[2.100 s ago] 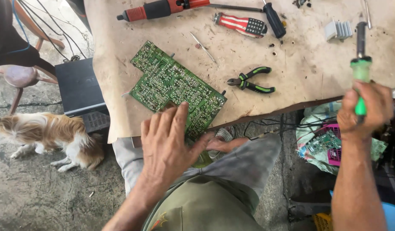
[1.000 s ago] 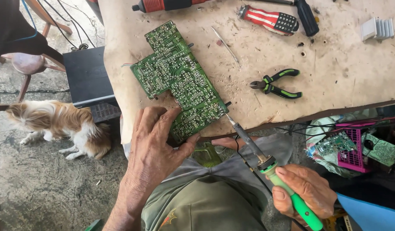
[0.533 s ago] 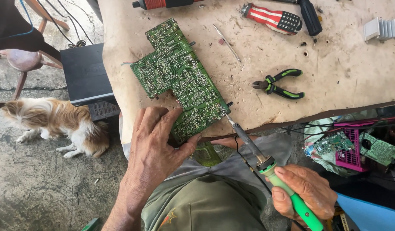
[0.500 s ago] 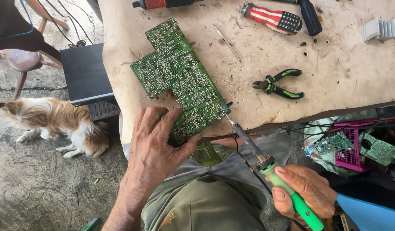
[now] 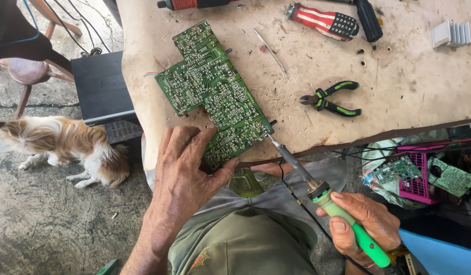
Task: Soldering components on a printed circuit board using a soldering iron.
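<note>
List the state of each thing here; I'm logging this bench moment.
Left hand: pressed flat on circuit board.
Right hand: gripping soldering iron.
Circuit board: solder side up.
Soldering iron: tip at board's edge.
Pliers: lying shut.
Striped screwdriver: lying unused.

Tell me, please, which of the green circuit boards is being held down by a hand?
The large green circuit board on the table, pinned by the left hand; the smaller boards lie untouched beside the pink basket.
</note>
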